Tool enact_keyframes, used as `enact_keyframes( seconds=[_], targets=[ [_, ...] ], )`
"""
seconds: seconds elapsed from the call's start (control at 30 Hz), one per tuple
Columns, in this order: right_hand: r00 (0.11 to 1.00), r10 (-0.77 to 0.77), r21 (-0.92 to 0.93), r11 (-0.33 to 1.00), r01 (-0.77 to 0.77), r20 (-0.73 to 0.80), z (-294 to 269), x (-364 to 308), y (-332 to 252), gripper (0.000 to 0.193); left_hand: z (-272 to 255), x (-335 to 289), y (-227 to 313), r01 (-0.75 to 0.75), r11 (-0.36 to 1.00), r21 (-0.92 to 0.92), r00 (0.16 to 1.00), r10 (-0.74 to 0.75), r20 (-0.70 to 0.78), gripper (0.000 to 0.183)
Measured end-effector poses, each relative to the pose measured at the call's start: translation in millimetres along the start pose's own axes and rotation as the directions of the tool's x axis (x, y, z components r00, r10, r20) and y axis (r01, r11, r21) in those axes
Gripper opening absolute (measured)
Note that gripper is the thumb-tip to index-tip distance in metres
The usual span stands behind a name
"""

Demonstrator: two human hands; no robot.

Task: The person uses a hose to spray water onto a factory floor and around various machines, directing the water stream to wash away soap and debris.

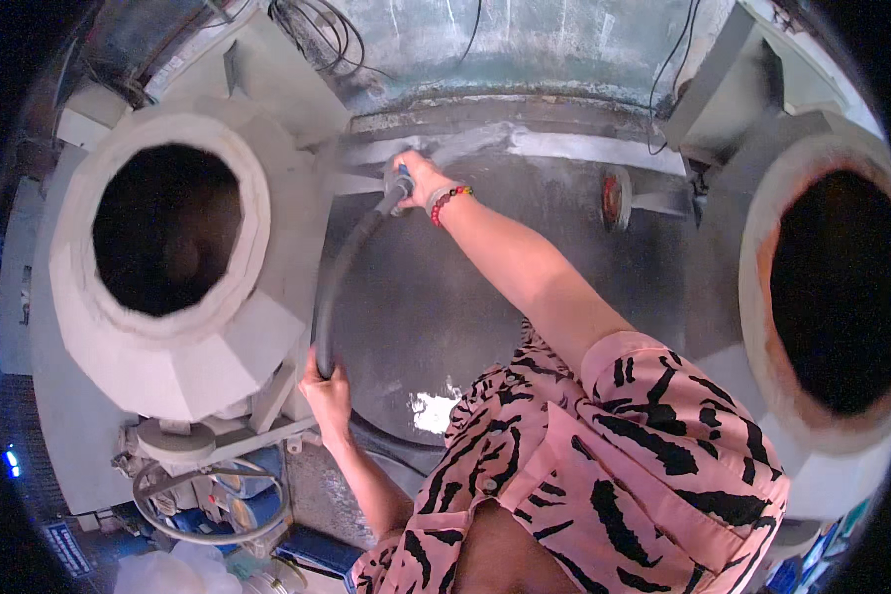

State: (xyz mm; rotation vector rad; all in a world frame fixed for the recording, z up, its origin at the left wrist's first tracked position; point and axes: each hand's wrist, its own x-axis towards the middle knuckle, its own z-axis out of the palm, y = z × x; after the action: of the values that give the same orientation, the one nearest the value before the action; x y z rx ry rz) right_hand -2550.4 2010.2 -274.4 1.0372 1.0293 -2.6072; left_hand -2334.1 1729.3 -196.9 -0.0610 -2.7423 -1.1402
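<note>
Grey flr (pixel 445 317) runs betw. two vessels; bright glare patch near its lower edge. Wall (pixel 535 49) behind: blue-green, stained, w/ pale band along its foot. L vessel (pixel 168 356): off-white, faceted, rnd mouth facing the camera; interior too dark to read. R vessel (pixel 750 287): similar, rim stained reddish-brown, mouth likewise dark. Shirt (pixel 604 475) on the person: pink w/ blk markings, short slv.

Hose (pixel 345 262): dk grey, flexible, curves up over flr just beside L vessel; lower run passes toward the shirt. Handwheel (pixel 208 540): pale, rnd, below L vessel.

R hand (pixel 424 178): arm extended fwd, fingers clamped on hose's upper end at the fitting (pixel 403 185); small blue part visible there. Pale area just L of fitting is blurred; cannot tell what it is. L hand (pixel 325 394): closed around hose lower down, near L vessel's edge. Disc (pixel 617 201): reddish face, pale rim, on a shaft at R vessel's inner side. Bracelet (pixel 444 205): red beads, R wrist.
</note>
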Motion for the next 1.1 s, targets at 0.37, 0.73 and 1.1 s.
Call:
enact_keyframes(
  seconds=[0.37,0.73,1.1],
  targets=[
    [0.978,0.151,0.093,0.986,-0.139,-0.142,-62,150,-69,0.056,129,144,33,0.181,0.983,0.02,0.965,-0.181,0.189,0.025],
    [0.932,-0.283,-0.573,0.812,0.107,-0.226,-158,303,-123,0.053,261,279,43,0.26,0.965,-0.031,0.859,-0.217,0.463,0.026],
    [0.739,-0.056,-0.11,0.994,-0.025,-0.671,-203,374,-236,0.064,389,411,43,0.025,0.991,-0.129,0.839,0.049,0.543,0.027]
  ],
)
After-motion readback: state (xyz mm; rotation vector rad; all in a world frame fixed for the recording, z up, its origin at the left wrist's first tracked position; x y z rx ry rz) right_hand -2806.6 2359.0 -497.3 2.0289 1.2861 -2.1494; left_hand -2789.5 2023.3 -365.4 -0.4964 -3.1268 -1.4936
